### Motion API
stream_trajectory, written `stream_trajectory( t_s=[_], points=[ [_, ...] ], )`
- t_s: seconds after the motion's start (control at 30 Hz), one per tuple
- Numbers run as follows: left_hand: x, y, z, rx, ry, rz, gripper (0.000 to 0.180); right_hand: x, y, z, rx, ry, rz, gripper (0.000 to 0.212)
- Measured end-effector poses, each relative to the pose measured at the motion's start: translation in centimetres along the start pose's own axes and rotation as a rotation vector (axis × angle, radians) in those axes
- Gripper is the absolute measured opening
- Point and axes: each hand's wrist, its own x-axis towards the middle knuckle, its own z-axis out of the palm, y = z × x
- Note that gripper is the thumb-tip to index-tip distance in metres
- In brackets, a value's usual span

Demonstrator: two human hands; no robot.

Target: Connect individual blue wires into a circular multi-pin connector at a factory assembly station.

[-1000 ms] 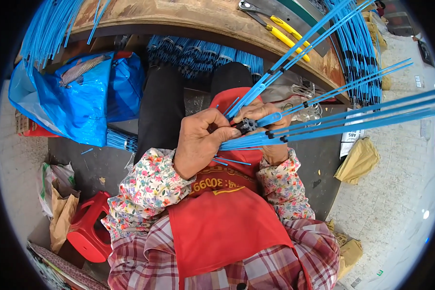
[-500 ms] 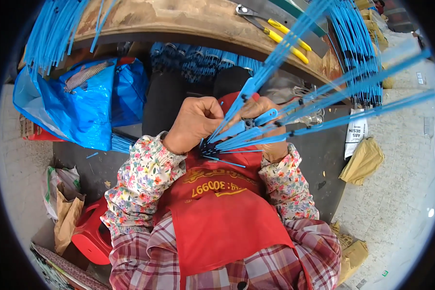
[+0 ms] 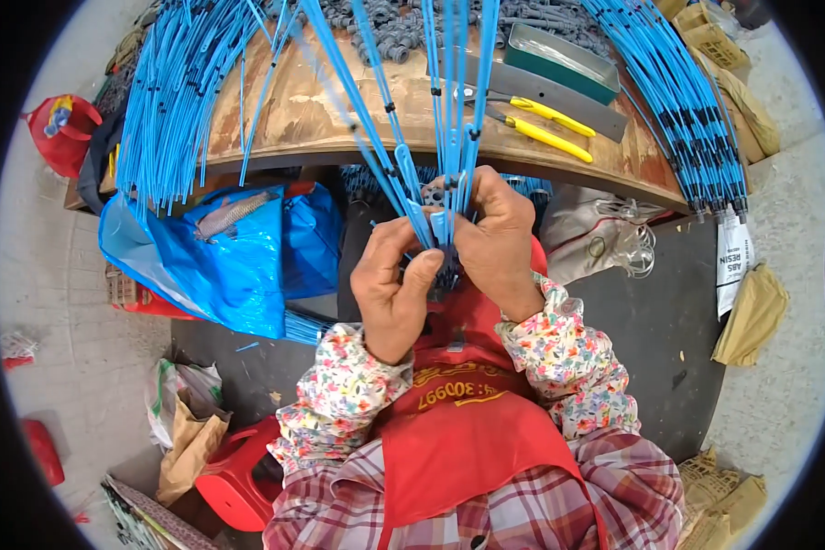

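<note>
Between my hands stands an umbrella frame of thin blue ribs (image 3: 456,101), with small black joints along them and flat blue plastic arms (image 3: 408,170). The ribs fan upward over the bench edge; some are blurred. Near the right fingers shows a grey hub (image 3: 437,194) with holes. My left hand (image 3: 390,284) is closed, thumb and fingers pinching the lower ribs from the left. My right hand (image 3: 500,234) closes round the frame's right side, fingers partly hidden behind the ribs. Dark lower ends of the frame show just below the hands.
The wooden bench (image 3: 339,115) bears yellow-handled pliers (image 3: 545,128), a green tray (image 3: 562,64), grey plastic parts (image 3: 390,37) and blue rib bundles (image 3: 188,101) at both ends. A blue bag (image 3: 215,266) lies left, a red stool (image 3: 238,486) lower left.
The umbrella frame has swung from leaning right to nearly upright. My left hand moved from the top of the hub to the lower ribs. The view has shifted, showing more bench.
</note>
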Motion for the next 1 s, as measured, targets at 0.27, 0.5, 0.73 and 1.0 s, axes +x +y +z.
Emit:
stream_trajectory(
  t_s=[0.27, 0.5, 0.73, 1.0],
  points=[
    [-0.8, -1.5, 0.5, 0.132, 0.067, -0.028, 0.04, -0.2, 0.9, 1.7, -0.057, 0.078, -0.03, 0.024],
    [-1.2, -3.5, 0.9, -0.246, 0.082, -0.23, 0.041, -1.2, 0.6, 3.2, 0.095, 0.036, 0.078, 0.032],
    [-1.0, -7.6, -1.4, -0.284, 0.158, -0.233, 0.033, -4.4, 0.4, 5.1, 0.273, 0.064, -0.133, 0.059],
    [0.5, -4.8, -2.3, -0.127, 0.235, -0.215, 0.022, -3.5, -2.7, 0.4, 0.188, -0.354, -0.025, 0.037]
  ],
)
